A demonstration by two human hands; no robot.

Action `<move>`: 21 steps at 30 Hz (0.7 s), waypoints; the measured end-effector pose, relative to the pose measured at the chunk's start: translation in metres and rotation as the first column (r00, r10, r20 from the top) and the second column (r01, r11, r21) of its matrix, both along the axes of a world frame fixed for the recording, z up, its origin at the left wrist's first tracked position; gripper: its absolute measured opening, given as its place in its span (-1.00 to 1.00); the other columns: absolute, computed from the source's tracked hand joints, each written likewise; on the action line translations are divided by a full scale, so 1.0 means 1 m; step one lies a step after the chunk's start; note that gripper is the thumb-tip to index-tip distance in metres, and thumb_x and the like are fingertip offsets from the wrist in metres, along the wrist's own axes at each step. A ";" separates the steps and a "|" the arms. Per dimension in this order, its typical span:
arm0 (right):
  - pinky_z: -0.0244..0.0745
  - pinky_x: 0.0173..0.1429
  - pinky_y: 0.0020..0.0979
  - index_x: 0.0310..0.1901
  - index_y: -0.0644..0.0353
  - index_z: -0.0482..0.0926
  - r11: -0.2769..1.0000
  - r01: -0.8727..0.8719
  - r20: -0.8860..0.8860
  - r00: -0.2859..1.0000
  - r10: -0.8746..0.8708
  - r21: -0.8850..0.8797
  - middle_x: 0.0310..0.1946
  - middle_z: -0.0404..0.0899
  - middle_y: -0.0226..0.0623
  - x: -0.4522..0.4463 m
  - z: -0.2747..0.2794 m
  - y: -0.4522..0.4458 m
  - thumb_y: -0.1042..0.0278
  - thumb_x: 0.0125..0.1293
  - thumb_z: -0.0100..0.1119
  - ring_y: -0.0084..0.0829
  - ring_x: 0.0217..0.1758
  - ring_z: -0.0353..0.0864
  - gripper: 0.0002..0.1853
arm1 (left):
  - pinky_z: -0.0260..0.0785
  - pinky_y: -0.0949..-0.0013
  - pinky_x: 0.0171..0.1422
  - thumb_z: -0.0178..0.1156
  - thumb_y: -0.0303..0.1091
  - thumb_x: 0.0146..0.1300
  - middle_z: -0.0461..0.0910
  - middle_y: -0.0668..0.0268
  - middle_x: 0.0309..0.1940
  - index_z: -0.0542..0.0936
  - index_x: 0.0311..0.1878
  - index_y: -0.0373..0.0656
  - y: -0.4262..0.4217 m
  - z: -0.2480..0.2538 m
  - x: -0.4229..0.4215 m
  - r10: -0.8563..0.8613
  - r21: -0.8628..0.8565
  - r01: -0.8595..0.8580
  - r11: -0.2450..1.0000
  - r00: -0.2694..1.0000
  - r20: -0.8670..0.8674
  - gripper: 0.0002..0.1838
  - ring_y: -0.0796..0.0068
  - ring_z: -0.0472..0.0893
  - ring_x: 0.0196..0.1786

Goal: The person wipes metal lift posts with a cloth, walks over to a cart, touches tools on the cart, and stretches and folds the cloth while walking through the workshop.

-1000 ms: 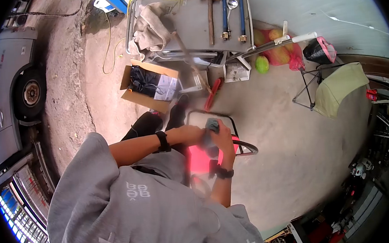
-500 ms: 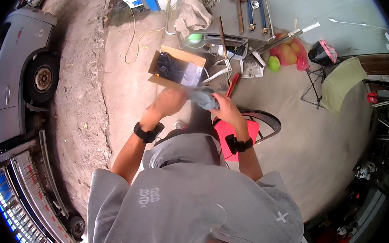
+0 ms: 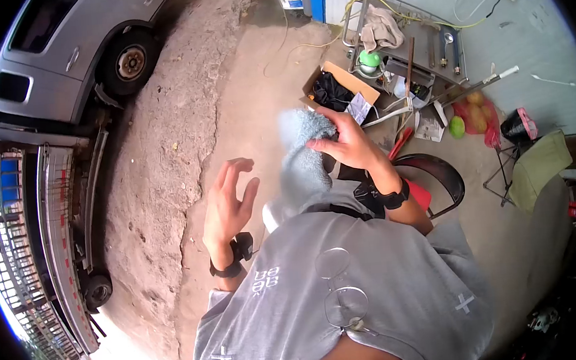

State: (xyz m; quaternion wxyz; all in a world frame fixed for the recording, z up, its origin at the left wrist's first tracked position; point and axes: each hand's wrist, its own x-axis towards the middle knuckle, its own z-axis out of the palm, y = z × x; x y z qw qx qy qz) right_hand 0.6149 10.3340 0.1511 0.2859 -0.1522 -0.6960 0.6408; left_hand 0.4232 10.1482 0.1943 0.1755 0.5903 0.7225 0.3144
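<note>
A fluffy blue-grey cloth point(image 3: 306, 141) hangs from my right hand point(image 3: 352, 141), its left edge smeared by motion. My right thumb and fingers are closed on the cloth; a dark patch shows beside it under the palm, and I cannot make out what it is. Off to the left, my left hand point(image 3: 227, 201) is held apart from the cloth, empty, with fingers spread and slightly curled. Just beyond the cloth, an open cardboard box point(image 3: 354, 80) on the ground contains black material point(image 3: 330, 92) and a printed sheet point(image 3: 359, 108).
A metal cart point(image 3: 420, 54) carries a beige rag point(image 3: 381, 28), a hammer and other tools. Near it lie a red net bag of round fruit point(image 3: 476, 118) and a green folding stool point(image 3: 538, 172). A red-seated chair point(image 3: 436, 175) stands by my right arm. A silver truck point(image 3: 69, 62) is parked left.
My left hand has let go of the cloth and moved left and toward me, opening. The right hand keeps the cloth, now hanging more spread out. My view has turned leftward.
</note>
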 end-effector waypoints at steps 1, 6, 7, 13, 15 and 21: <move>0.44 -0.15 -0.46 -0.08 0.34 0.55 1.000 -0.023 -0.002 1.000 0.023 -0.021 -0.33 0.57 -0.35 -0.005 0.004 -0.005 0.34 0.21 0.41 -0.60 -0.26 0.47 -0.66 | 0.44 0.18 0.11 0.27 -0.45 0.20 0.55 0.09 -0.02 0.47 0.10 -0.26 0.003 0.000 0.005 -0.056 0.049 0.055 0.997 0.998 0.020 -0.60 0.04 0.58 0.05; 0.46 -0.09 -0.43 -0.01 0.30 0.49 0.960 -0.014 0.064 0.998 -0.005 0.279 -0.26 0.52 -0.27 -0.036 0.014 -0.039 0.32 0.01 0.56 -0.45 -0.22 0.51 -0.45 | 0.43 0.12 0.06 0.31 -0.47 0.11 0.53 0.10 -0.06 0.40 0.17 -0.25 0.015 0.006 0.014 -0.082 0.201 0.097 0.975 0.993 -0.084 -0.47 0.03 0.56 -0.03; 0.46 -0.06 -0.44 -0.03 0.30 0.49 0.963 0.018 0.073 0.997 -0.039 0.269 -0.26 0.52 -0.31 -0.034 0.029 -0.045 0.39 0.02 0.53 -0.49 -0.19 0.50 -0.50 | 0.43 0.10 0.03 0.31 -0.48 0.09 0.53 0.11 -0.08 0.40 0.16 -0.24 0.013 0.006 0.011 -0.075 0.223 0.100 0.970 0.990 -0.117 -0.48 0.02 0.56 -0.06; 0.38 -0.11 -0.55 -0.22 0.32 0.51 0.995 -0.083 0.138 0.988 0.075 0.055 -0.33 0.48 -0.40 -0.017 -0.009 -0.024 0.61 0.00 0.40 -0.61 -0.25 0.45 -0.70 | 0.43 0.09 0.00 0.26 -0.42 0.11 0.53 0.14 -0.22 0.48 -0.08 -0.20 -0.030 -0.008 -0.018 -0.089 0.113 0.098 0.989 0.993 -0.078 -0.70 0.03 0.57 -0.14; 0.37 -0.11 -0.55 -0.26 0.32 0.48 0.991 -0.055 0.256 0.966 0.023 0.119 -0.35 0.46 -0.40 -0.021 -0.021 -0.019 0.64 -0.01 0.36 -0.60 -0.25 0.44 -0.72 | 0.44 0.08 0.00 0.25 -0.38 0.14 0.52 0.13 -0.21 0.48 -0.11 -0.20 -0.048 -0.015 -0.026 -0.092 0.010 0.093 0.996 0.994 -0.054 -0.73 0.02 0.57 -0.14; 0.41 0.04 -0.47 -0.27 0.30 0.43 0.923 -0.373 0.219 0.912 0.347 0.093 -0.19 0.54 -0.30 -0.099 -0.021 -0.045 0.71 0.05 0.24 -0.51 -0.08 0.51 -0.76 | 0.41 0.00 -0.24 0.16 -0.35 0.27 0.51 0.05 -0.45 0.39 -0.09 -0.21 -0.102 -0.043 -0.030 0.117 -0.044 -0.113 0.993 0.989 0.092 -0.77 -0.05 0.57 -0.36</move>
